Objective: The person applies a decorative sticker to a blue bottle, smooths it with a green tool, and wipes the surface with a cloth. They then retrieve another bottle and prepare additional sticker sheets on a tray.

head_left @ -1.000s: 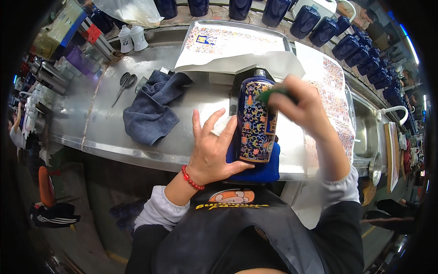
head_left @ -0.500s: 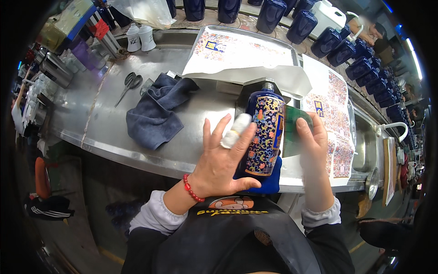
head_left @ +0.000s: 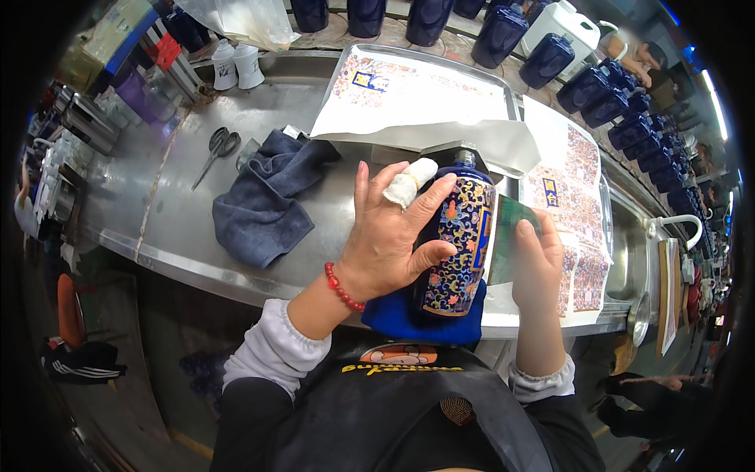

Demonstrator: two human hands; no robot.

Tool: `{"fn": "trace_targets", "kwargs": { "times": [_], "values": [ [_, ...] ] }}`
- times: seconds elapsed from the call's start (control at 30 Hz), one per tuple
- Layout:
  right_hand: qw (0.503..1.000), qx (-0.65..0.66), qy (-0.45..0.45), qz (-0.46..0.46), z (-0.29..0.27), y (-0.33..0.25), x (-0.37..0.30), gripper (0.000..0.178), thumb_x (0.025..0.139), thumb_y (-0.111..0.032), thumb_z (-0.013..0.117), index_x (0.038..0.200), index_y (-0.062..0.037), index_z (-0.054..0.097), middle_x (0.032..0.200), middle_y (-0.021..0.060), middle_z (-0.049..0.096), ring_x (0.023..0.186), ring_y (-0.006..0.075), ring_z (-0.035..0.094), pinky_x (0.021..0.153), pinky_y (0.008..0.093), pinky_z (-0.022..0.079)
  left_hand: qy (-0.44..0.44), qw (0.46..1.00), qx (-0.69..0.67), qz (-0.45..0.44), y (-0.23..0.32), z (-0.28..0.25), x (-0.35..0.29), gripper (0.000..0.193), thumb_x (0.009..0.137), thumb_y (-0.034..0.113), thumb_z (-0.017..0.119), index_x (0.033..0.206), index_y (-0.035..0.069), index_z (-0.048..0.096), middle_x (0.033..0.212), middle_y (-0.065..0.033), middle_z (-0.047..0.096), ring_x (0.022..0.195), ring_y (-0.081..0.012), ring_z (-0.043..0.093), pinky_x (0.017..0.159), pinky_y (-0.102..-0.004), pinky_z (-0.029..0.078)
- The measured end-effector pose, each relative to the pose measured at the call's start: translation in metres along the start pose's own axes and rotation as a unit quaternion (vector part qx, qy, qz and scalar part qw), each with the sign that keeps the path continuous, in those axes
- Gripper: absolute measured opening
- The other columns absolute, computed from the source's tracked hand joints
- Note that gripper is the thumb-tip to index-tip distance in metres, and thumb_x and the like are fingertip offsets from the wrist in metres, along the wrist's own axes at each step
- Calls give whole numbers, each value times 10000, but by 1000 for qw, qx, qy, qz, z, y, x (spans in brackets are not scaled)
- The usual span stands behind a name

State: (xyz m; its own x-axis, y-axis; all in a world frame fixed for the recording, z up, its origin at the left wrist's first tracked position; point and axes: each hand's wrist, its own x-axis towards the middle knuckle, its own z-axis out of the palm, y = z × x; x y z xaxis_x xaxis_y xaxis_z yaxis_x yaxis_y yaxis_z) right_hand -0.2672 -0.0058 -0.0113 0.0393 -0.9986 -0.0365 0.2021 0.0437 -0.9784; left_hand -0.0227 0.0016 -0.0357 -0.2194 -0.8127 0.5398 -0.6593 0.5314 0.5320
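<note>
A dark blue bottle (head_left: 456, 244) with a colourful floral decal lies in front of me, its neck pointing away, its lower end over a blue cloth (head_left: 393, 318). My left hand (head_left: 389, 236) is spread along its left side, index finger and thumb against the decal. One finger of that hand is wrapped in white cloth (head_left: 410, 182), and a red bead bracelet (head_left: 340, 287) circles the wrist. On the bottle's right, my right hand (head_left: 543, 252) pinches a green translucent scraper (head_left: 507, 236), held beside the bottle. Whether its edge touches the bottle is hard to tell.
Left on the steel bench lie a dark blue-grey towel (head_left: 271, 197) and black scissors (head_left: 216, 156). A tray (head_left: 507, 94) with a decal sheet is at the back, more printed sheets (head_left: 578, 220) at the right beside a sink (head_left: 629, 244). Blue bottles (head_left: 499, 35) line the far edge.
My left hand has slid away from me along the bottle, its thumb now on the decal. The bottle has shifted slightly toward me. The row of blue bottles behind has moved left.
</note>
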Motion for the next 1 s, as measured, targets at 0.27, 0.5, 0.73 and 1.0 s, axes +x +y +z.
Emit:
{"fn": "trace_targets", "kwargs": {
  "times": [0.27,0.5,0.73,1.0],
  "values": [
    [1000,6,-10,-4,0,2,-3,185,1017,-112,611,1166,-6,585,1019,40,689,895,73,639,809,230,522,2,999,39,3,-9,0,2,794,956,744,373,1444,150,574,1388,-151,576,1346,-377,418,1181,-643,98],
    [1000,14,-14,-4,-2,2,-3,188,1013,-108,617,1169,-7,585,1037,48,691,898,77,642,815,234,527,5,999,42,0,-11,2,3,765,963,731,375,1434,167,591,1396,-151,577,1348,-379,417,1185,-634,93],
    [1000,21,-10,-2,-4,1,-3,212,1012,-117,623,1185,-4,578,1043,54,692,911,85,651,834,248,537,-2,999,40,4,-11,0,2,772,967,722,382,1437,143,583,1392,-153,583,1346,-376,422,1189,-630,93],
    [997,78,-4,25,6,-3,0,255,998,-66,585,1241,5,547,1106,79,676,982,120,650,880,276,538,-26,996,63,48,2,-3,11,865,952,767,312,1455,108,557,1371,-118,610,1395,-353,390,1206,-614,71]
  ]
}}
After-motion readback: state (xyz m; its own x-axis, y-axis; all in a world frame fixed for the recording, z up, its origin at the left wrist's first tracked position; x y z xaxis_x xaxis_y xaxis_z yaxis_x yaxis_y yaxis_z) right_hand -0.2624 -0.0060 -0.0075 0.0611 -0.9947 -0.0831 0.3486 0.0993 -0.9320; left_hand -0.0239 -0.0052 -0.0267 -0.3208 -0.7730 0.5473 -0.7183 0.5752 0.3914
